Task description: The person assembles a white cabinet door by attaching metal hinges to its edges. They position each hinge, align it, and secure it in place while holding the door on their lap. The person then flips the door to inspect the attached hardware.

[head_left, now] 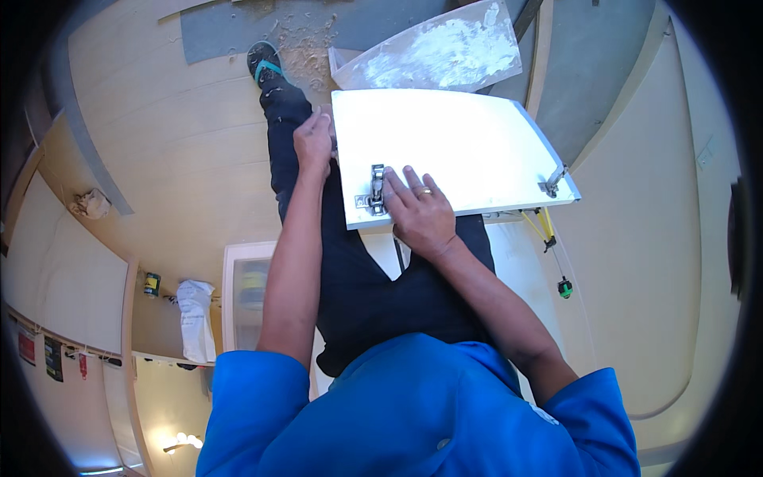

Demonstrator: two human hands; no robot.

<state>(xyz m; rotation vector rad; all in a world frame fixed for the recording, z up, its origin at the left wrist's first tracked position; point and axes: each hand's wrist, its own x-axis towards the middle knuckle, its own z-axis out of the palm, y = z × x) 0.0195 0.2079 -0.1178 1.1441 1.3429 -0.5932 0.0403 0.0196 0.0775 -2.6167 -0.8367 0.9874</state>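
A white cabinet door (461, 139) lies across my thighs. A metal hinge (377, 191) is fixed near its lower left corner, and a second hinge (551, 183) sits by its lower right corner. My left hand (315, 143) is closed on the door's left edge; some of its fingers are hidden there. Over the lower part of the door rests my right hand (425, 213), palm down, with fingers apart and a ring on one of them. Its index finger is right beside the left hinge, apparently touching it. Nothing is held in that hand.
Beyond the door a translucent bin smeared with white (445, 52) lies near scattered wood shavings (298, 36). At right are a yellow tool (544, 226) and a small green-and-black object (565, 287). A white bag (195, 318) and a dark can (152, 284) are at left.
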